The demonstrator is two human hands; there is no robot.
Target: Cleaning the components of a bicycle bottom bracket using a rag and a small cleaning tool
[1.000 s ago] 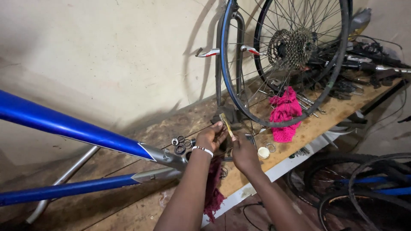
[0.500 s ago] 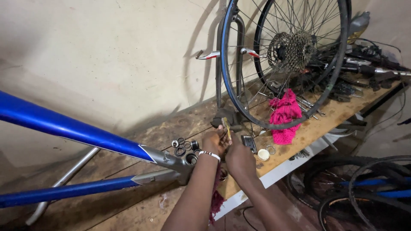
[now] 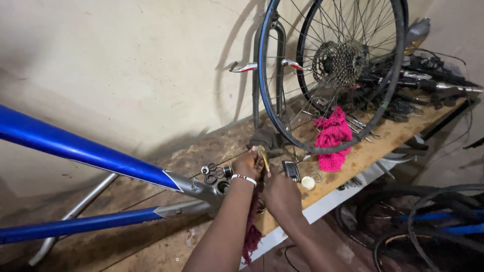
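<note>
a small yellowish tube [image 3: 263,155] is being held upright above the wooden workbench [image 3: 373,146], just right of the head tube of the blue bike frame [image 3: 80,151]. it is being pinched near its lower end by the left hand [image 3: 247,163], fingers closed narrow around it. a white beaded bracelet [image 3: 244,178] is being worn on that wrist. the right hand [image 3: 281,194] is being kept just beside and below the left one, curled inward; whether anything is being gripped in it cannot be told, the palm is hidden. a dark red rag [image 3: 250,229] is hanging down between the two forearms, over the bench edge.

dark rings and bearings [image 3: 214,173] are lying on the bench beside the frame's open head tube. a small black folding tool [image 3: 291,170], a white cap [image 3: 308,183] and a metal ring [image 3: 317,176] are lying just right of the hands. a pink mesh cloth [image 3: 331,138] is being draped on the bench behind a wheel [image 3: 330,75] leaning against the wall, its gear cluster [image 3: 339,61] visible. more tools and parts [image 3: 423,85] are piled at the far end of the bench. other wheels [image 3: 428,226] are resting on the floor at the right.
</note>
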